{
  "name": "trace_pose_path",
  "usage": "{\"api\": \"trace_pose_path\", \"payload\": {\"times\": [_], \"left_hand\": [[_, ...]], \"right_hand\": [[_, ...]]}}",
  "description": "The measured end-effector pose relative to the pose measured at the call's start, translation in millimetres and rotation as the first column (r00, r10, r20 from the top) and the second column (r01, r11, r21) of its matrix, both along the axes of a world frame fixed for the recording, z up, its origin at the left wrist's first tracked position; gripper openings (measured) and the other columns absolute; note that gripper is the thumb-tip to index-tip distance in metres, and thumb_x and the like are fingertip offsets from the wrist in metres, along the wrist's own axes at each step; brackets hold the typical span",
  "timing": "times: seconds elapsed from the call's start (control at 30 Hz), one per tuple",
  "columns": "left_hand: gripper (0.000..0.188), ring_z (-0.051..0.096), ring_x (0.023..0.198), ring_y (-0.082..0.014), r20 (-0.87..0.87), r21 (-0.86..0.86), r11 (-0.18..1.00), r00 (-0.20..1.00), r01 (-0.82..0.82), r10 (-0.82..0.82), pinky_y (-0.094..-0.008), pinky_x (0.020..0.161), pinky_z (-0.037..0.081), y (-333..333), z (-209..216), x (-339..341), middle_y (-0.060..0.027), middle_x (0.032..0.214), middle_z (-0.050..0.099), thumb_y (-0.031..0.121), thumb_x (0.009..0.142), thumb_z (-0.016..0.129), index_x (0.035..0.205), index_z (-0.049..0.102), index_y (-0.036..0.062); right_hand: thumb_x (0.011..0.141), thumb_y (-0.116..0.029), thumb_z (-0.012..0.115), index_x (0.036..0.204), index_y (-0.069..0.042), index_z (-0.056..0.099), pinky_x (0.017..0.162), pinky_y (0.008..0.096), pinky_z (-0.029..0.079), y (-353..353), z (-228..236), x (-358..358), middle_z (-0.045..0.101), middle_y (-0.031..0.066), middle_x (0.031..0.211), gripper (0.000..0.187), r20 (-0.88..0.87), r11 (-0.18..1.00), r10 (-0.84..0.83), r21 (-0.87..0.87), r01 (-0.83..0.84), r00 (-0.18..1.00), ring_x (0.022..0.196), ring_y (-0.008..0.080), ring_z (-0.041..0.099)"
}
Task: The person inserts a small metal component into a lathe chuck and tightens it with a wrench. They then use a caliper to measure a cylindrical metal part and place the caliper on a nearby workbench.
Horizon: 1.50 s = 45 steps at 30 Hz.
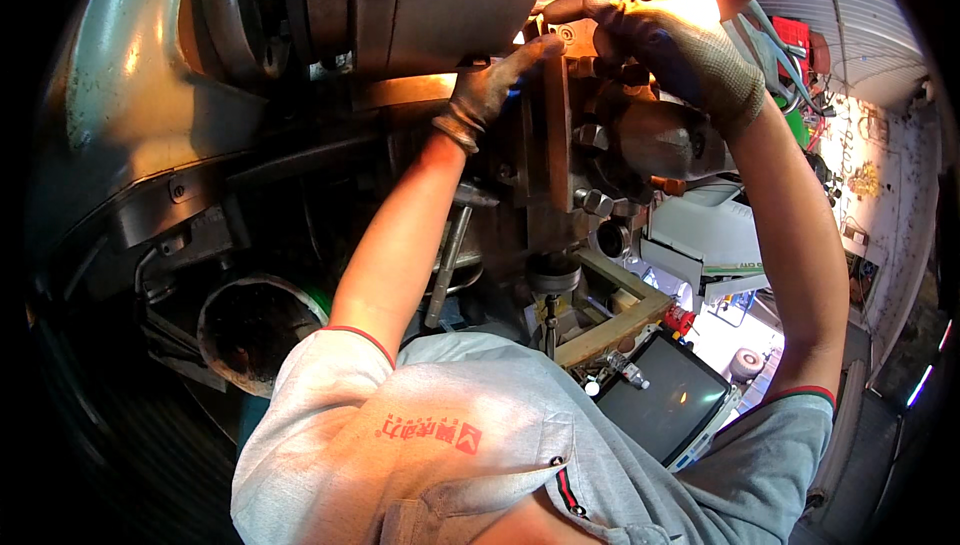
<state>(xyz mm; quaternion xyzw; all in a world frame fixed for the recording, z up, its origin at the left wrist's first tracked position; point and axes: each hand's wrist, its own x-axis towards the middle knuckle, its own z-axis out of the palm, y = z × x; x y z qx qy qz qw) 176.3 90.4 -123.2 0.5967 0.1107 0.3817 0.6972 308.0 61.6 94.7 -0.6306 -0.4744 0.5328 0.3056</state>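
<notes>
Grip: right gloved hand [672, 40] arched over the bolted steel tool block [559, 145], fingers part-spread; can't tell if anything's pinched. Left gloved hand [485, 93] has one digit stretched to the block's upper edge, other fingers mostly hidden; hold and contact unclear. Block sits below the right hand, just right of the left, by the near end of the big metal cylinder [455, 5]. My read: block heavy, rigid, not fragile, slick if oily. Best hold: flat plate sides, clear of the bolt heads [594, 137].
</notes>
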Motion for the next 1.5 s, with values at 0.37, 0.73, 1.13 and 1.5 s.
{"api": "trace_pose_path", "payload": {"times": [0.37, 0.73, 1.13, 1.5], "left_hand": [[0.035, 0.055, 0.121, -0.0195, 0.120, -0.013, 0.998, 0.991, -0.063, 0.065, -0.0322, 0.107, 0.040, -4, -6, 0, -0.0074, 0.126, 0.061, 0.012, 0.100, 0.042, 0.133, 0.056, 0.0134], [0.026, 0.064, 0.098, -0.0137, 0.161, -0.334, 0.941, 0.981, -0.049, 0.108, -0.0283, 0.088, 0.049, -5, 13, 0, -0.0043, 0.107, 0.070, 0.019, 0.090, 0.068, 0.110, 0.069, 0.0024], [0.031, 0.065, 0.098, -0.0096, -0.023, -0.251, 0.960, 0.992, -0.125, 0.123, -0.0243, 0.086, 0.049, -9, 28, -12, -0.0045, 0.108, 0.071, 0.027, 0.096, 0.060, 0.113, 0.070, 0.0028], [0.044, 0.060, 0.112, -0.0193, -0.034, -0.009, 0.999, 0.998, -0.044, 0.044, -0.0309, 0.100, 0.045, -6, -3, -3, -0.0071, 0.126, 0.061, 0.002, 0.095, 0.043, 0.135, 0.054, 0.0180]], "right_hand": [[0.088, -0.014, 0.063, 0.082, 0.000, 0.070, 0.054, 0.0328, 0.048, 30, 14, -48, 0.067, 0.0097, 0.068, 0.017, 0.651, 0.944, -0.231, -0.030, 0.328, 0.723, 0.056, 0.0194, 0.061], [0.090, -0.026, 0.064, 0.068, -0.002, 0.070, 0.055, 0.0382, 0.050, 24, 11, -42, 0.062, 0.0132, 0.055, 0.033, 0.975, 0.941, -0.098, 0.157, -0.300, 0.202, 0.051, 0.0244, 0.061], [0.088, -0.023, 0.062, 0.076, -0.002, 0.073, 0.062, 0.0395, 0.052, 28, 12, -50, 0.068, 0.0168, 0.068, 0.027, 0.939, 0.998, -0.041, 0.053, -0.027, 0.341, 0.063, 0.0281, 0.067], [0.091, -0.036, 0.061, 0.074, -0.004, 0.071, 0.044, 0.0318, 0.048, 35, 23, -43, 0.065, 0.0072, 0.060, 0.038, 0.845, 0.981, 0.076, -0.159, 0.113, 0.529, 0.050, 0.0164, 0.059]]}}
